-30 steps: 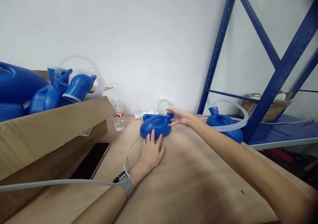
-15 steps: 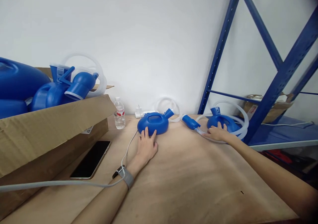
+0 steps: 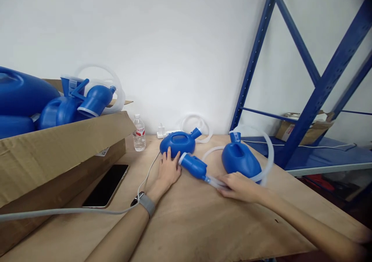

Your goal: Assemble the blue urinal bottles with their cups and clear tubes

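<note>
My left hand (image 3: 169,170) lies with fingers spread, their tips at the front of a blue plastic urinal bottle (image 3: 182,142) that rests on its side near the wall. Beside it, a blue funnel-shaped urinal head (image 3: 194,166) with a white rim leads into a translucent hose (image 3: 214,182). My right hand (image 3: 236,186) is closed around that hose just behind the connector. Right behind this hand, a second blue urinal bottle (image 3: 241,159) stands tilted with its neck up, and the hose loops round it. My right fingertips are partly blurred.
At left, an open cardboard box (image 3: 66,149) holds several blue bottles and a hose. A black phone (image 3: 106,186), a water bottle (image 3: 139,133) and a white cable (image 3: 87,213) are on the wooden table (image 3: 203,227). A blue metal rack (image 3: 308,119) stands at right.
My right hand has drawn the hose, funnel head and second bottle left and toward me. The funnel head now sits near my left hand, which has barely moved.
</note>
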`<state>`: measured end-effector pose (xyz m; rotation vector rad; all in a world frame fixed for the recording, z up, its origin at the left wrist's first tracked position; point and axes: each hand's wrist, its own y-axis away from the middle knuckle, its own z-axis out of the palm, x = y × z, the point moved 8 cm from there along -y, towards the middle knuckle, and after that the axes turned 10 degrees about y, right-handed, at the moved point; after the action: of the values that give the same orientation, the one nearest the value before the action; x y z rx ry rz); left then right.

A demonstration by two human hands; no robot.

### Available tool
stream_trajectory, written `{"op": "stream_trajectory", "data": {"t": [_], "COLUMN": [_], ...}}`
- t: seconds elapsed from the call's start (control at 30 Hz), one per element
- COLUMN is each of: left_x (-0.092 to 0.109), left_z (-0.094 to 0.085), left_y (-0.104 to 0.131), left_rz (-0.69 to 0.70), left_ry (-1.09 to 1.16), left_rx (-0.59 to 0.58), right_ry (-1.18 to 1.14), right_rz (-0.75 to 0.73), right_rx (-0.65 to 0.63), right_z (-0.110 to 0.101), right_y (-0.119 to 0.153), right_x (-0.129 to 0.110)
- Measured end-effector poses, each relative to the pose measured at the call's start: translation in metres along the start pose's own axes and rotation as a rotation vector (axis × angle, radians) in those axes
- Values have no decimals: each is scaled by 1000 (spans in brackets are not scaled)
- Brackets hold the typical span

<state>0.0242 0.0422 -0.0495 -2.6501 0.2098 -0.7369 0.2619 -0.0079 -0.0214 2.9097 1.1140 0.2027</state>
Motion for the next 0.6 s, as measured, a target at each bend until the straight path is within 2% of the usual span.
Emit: {"op": "stream_trajectory", "data": {"t": [0.1, 0.17, 0.23, 0.3, 0.43, 0.6], "left_x": [-9, -12, -10, -7, 1, 5], "left_z": [-5, -13, -20, -25, -33, -38], "left_y": [-3, -1, 7, 19, 40, 46], "left_rz": [65, 183, 319, 392, 356, 206], "left_ry": [120, 229, 331, 410, 513, 570], "left_rx": [32, 31, -26, -102, -191, -189], "right_ry": [52, 61, 53, 23, -85, -137], "right_rz": [-72, -68, -19, 43, 38, 32], "right_rx": [19, 32, 96, 190, 303, 415], "right_z": [-1, -2, -7, -14, -22, -20], "right_y": [-5, -10, -16, -24, -46, -71], "right_x": [-20, -22, -19, -19, -44, -71]}}
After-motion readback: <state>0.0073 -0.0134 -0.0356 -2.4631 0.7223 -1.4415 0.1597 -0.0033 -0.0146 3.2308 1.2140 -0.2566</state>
